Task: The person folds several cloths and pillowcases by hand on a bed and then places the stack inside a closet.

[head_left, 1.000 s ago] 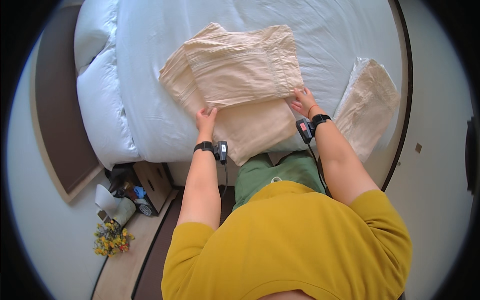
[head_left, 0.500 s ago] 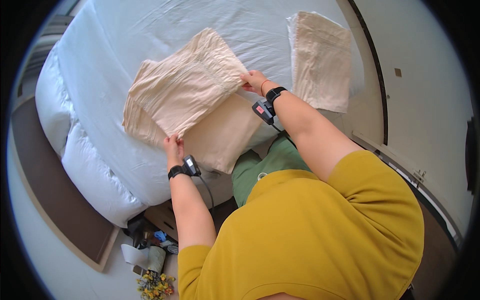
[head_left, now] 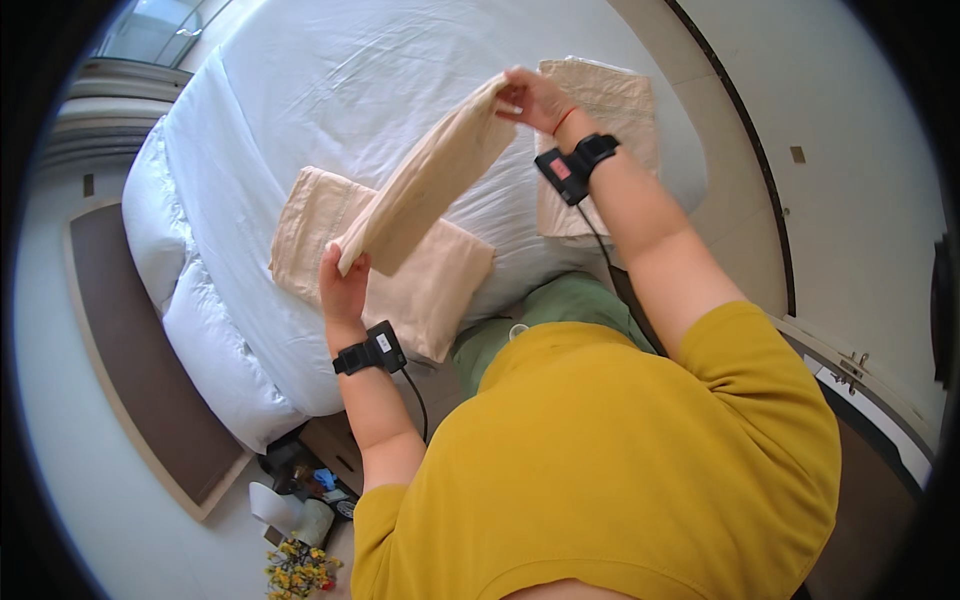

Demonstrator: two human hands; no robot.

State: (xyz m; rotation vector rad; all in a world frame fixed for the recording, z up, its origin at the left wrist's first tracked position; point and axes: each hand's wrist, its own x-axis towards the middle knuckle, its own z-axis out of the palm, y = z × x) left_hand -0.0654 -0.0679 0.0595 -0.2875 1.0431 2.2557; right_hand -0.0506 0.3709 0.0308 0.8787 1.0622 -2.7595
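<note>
Stretched between my hands is a folded beige pillowcase (head_left: 430,170), lifted and tilted above the bed. My left hand (head_left: 345,285) is closed on its near left corner, while my right hand (head_left: 537,100) pinches the far right corner. Beneath it, another folded beige pillowcase (head_left: 430,290) lies on the bed near its front edge, partly covered by the raised one. A beige folded stack (head_left: 605,100), with some clear wrapping at its top edge, rests to the right, partly hidden behind my right hand and wrist.
The bed (head_left: 330,70) carries a white sheet, with white pillows (head_left: 215,345) along the left by a brown headboard (head_left: 150,340). Low at the left, a nightstand (head_left: 335,450) stands near yellow flowers (head_left: 300,568). Cabled black devices (head_left: 375,350) are strapped to my wrists.
The held pillowcase has been raised off the one below and turned more edge-on. My right hand has moved farther away and slightly right; my left hand has shifted slightly. The view has also shifted.
</note>
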